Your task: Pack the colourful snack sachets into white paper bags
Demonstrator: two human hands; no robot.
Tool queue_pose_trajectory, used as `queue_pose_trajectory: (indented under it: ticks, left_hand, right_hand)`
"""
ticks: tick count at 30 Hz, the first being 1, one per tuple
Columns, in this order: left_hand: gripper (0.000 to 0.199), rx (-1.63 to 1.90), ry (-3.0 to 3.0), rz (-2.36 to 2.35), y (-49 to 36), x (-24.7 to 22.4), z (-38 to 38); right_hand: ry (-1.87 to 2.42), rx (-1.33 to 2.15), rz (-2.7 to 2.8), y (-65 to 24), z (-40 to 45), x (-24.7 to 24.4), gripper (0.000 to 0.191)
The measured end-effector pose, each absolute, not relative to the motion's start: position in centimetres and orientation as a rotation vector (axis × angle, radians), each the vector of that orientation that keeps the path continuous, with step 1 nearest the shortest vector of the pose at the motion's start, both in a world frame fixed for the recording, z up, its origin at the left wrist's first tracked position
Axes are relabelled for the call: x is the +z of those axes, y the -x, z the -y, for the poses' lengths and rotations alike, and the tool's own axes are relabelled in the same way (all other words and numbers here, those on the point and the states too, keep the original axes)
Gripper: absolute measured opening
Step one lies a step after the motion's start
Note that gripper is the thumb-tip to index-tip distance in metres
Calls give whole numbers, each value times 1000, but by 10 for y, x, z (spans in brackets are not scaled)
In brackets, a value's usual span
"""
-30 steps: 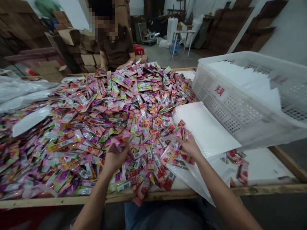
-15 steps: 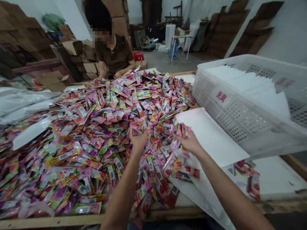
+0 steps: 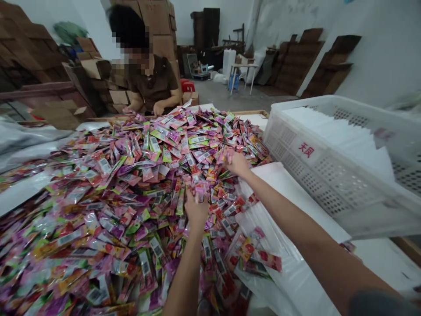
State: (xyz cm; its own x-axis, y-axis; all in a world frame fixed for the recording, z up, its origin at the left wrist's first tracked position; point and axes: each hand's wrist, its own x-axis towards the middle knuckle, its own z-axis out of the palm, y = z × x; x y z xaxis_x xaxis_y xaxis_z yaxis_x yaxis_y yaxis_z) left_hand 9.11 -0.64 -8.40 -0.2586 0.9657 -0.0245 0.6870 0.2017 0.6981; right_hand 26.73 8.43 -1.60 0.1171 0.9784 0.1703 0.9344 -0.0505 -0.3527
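Hundreds of small printed packets (image 3: 131, 193) lie heaped across the table in the head view, pink, purple, red and green, many with a barcode showing. Both of the person's hands are in among them. The left hand (image 3: 196, 206) is over the near middle of the heap, its fingers bent down onto pink and purple packets; more packets surround it on every side, with the widest spread to its left. Blur hides whether those fingers pinch a packet or only touch it, so I cannot tell. The right hand (image 3: 238, 164) reaches farther forward, near the right side of the heap. Its fingers are bent, with pink packets right at the tips; whether they are gripped, I cannot tell either. The two hands are apart, with packets lying between them.

The right forearm passes over a stack of white sheets (image 3: 285, 180) and a clear plastic bag (image 3: 283, 272). A few packets lie at the bag's left part, below the right hand in the view; whether they are inside or on top is unclear. To the right of the sheets stands a white perforated crate (image 3: 325, 175), holding upright white sheets. Across the table, a co-worker in a brown shirt (image 3: 156, 81) has both hands at the heap's far edge.
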Motion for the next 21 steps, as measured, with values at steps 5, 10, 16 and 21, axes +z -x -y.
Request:
queue_pose_trajectory:
  ticks: [5,10,16,21]
  left_hand:
    - [39,534,-1648,-2130,-108,-91,1]
    - [37,330,-1871,-2140,-105,-96,3]
    - [37,334,-1803,-2153,-101,-93,7]
    - [52,486,-1732,-2110,-73,-84,2]
  right_hand:
    - [2095,78,2083,-246,-81,-37,37]
    - [1735,178,2090,-261,-68,-22,33]
    - [1521,230,1880,-280,-9,18,20]
    - [1525,365,1447,-314,70,26,14]
